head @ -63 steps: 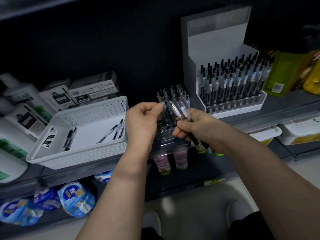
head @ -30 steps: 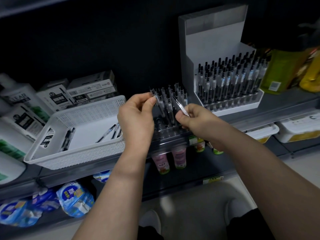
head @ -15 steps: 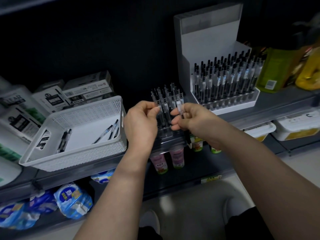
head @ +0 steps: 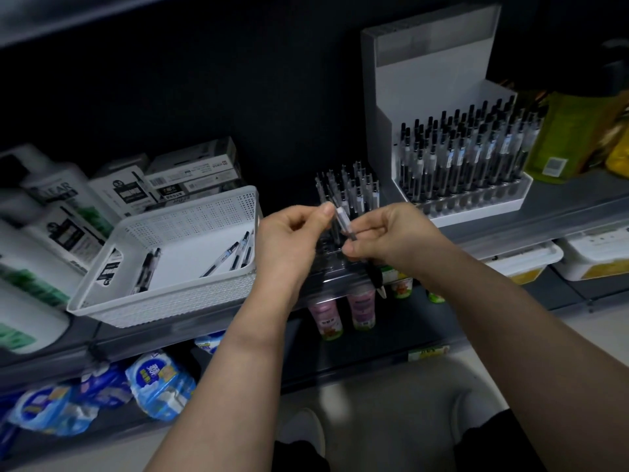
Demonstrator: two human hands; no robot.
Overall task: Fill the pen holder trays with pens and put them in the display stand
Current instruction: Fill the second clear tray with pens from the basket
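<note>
A clear pen holder tray [head: 335,267] sits at the shelf's front edge, with several pens [head: 357,189] standing in its back rows. My right hand [head: 391,238] grips a clear black-tipped pen [head: 345,224] slanted over the tray, its tip poking out below the hand. My left hand [head: 292,240] pinches with thumb and forefinger at that pen's upper end. The white display stand [head: 425,93] stands at the right and holds a full tray of pens [head: 469,155]. A white basket [head: 177,301] on the left holds a few loose pens [head: 238,253].
Boxes of pens [head: 190,175] and white bottles [head: 51,212] crowd the shelf behind and left of the basket. A green bottle [head: 565,137] stands right of the stand. Small pink bottles [head: 360,308] and blue packs [head: 160,383] fill the lower shelves.
My right hand has tilted its pen from upright over the tray to a slant, with the tip down toward me. My left hand's pinch has shifted right to meet the pen's top.
</note>
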